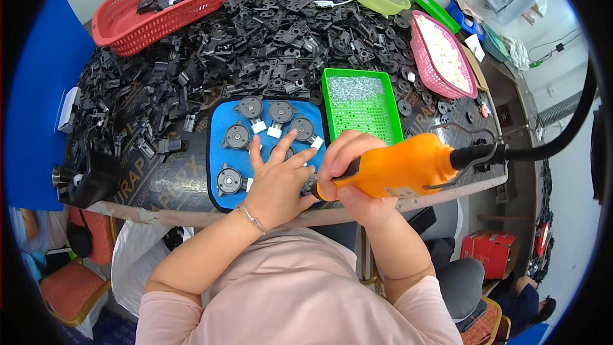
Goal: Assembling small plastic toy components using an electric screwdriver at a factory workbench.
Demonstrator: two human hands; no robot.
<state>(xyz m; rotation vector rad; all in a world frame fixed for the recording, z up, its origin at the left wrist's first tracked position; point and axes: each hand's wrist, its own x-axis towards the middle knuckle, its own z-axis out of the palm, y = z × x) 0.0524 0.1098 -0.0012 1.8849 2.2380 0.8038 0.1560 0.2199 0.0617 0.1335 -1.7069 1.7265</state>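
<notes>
Two hands (276, 185) (369, 206), one orange driver (402, 167), one mat (237, 157)

Bright, even light, bowed edges, black corners

Two bare hands are in view, one left hand (279, 182) and one right hand (368, 206), with one orange power screwdriver (402, 169). On the one counter (159, 185) lies one blue mat (225, 158); five round dark parts (237, 135) on it show plainly, and at least two more are partly covered, so their full number cannot be told. At least four white blocks (274, 131) show there. There are two green trays (327, 105), one red basket (153, 34), one pink basket (430, 67) and one yellow-green colander (375, 1). The silver screws (357, 89) and loose black parts (281, 32) are too many to count. One red carton (488, 253) shows too.
</notes>
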